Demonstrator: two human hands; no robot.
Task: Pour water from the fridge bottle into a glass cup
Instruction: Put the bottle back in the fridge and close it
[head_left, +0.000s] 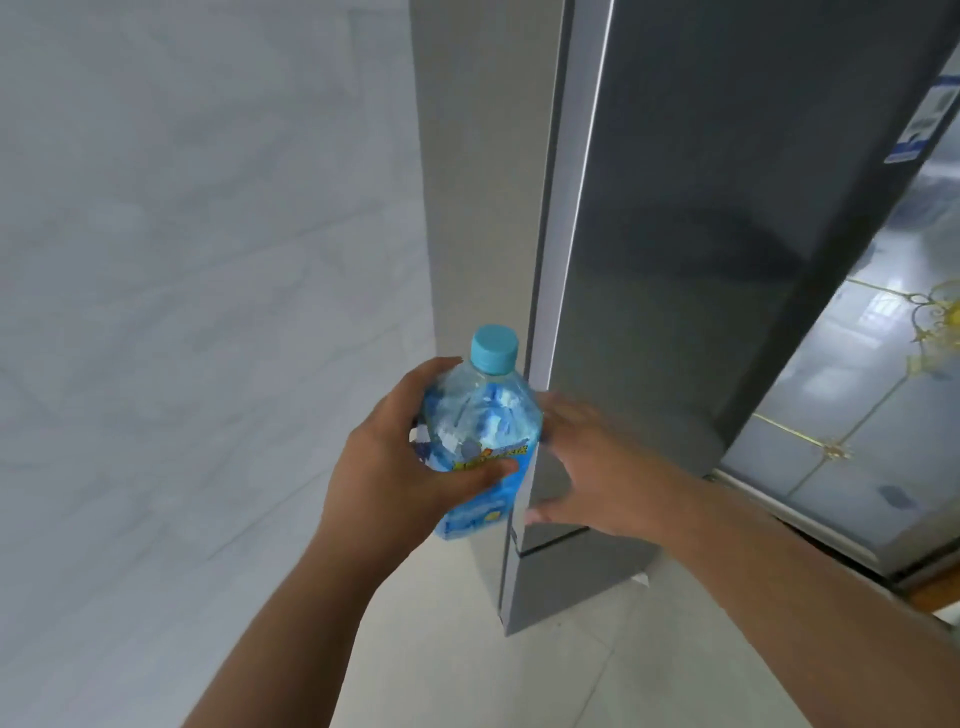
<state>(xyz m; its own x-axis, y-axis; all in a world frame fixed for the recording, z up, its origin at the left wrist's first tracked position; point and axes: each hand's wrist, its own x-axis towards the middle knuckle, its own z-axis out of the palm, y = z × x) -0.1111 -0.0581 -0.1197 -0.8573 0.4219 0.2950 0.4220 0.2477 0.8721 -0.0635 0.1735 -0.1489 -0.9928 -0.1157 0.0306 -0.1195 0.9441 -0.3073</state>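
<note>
- The left hand (400, 467) grips a clear plastic bottle (480, 441), its fingers curled round the far side and its thumb (488, 470) pressed across the front of the label.
- The bottle is held upright in the air, in front of the fridge's left edge and above the floor; it rests on nothing.
- A light blue cap (494, 347) sits screwed on the bottle's neck.
- A blue label (475, 512) with small yellow and orange print wraps the bottle's lower body; the upper body is transparent and ribbed.
- The right hand (592, 467) lies flat against the fridge door (691, 218), fingers straight and spread, holding nothing.
- The right hand's thumb (550, 514) points toward the bottle, just beside it; whether it touches the bottle cannot be told.
- The fridge door is dark grey and glossy, with a pale metallic strip (569, 249) running down its left edge.
- A blue and white sticker (924, 122) sits near the door's upper right.
- Left of the fridge stands a pale grey marbled wall (182, 234).
- Below lies a light tiled floor (467, 665).
- At right, a glossy surface with gold ornamental lines (857, 405) shows beyond the fridge.
</note>
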